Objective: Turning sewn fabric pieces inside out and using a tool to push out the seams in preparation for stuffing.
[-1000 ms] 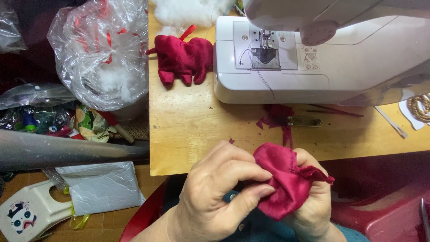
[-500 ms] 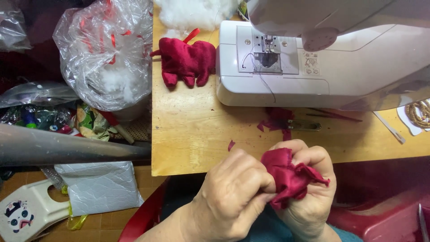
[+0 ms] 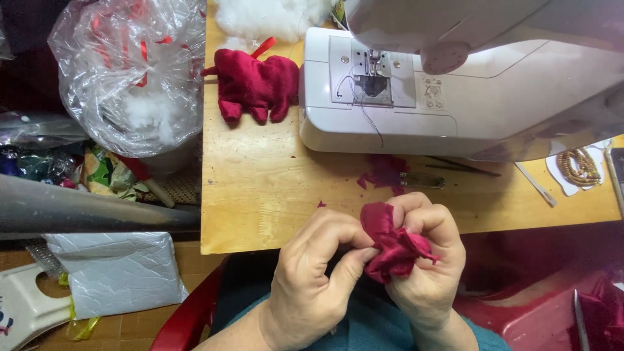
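Both my hands hold a small dark red velvet fabric piece [image 3: 390,247] just past the near edge of the wooden table [image 3: 260,195]. My left hand [image 3: 312,273] pinches its left side with thumb and fingers. My right hand [image 3: 429,260] curls around its right side and crumples it. A finished red stuffed toy [image 3: 253,84] lies on the table to the left of the white sewing machine [image 3: 455,84]. Red fabric scraps [image 3: 385,174] lie in front of the machine.
White stuffing [image 3: 273,16] sits at the table's far edge. A clear plastic bag [image 3: 127,71] with stuffing and red ribbon stands at the left. A bead bracelet [image 3: 578,166] rests at the right. A grey plastic bag [image 3: 117,273] lies on the floor at the left.
My hands have bunched the red fabric piece tighter and shifted it slightly up toward the table edge. The view has moved a little closer.
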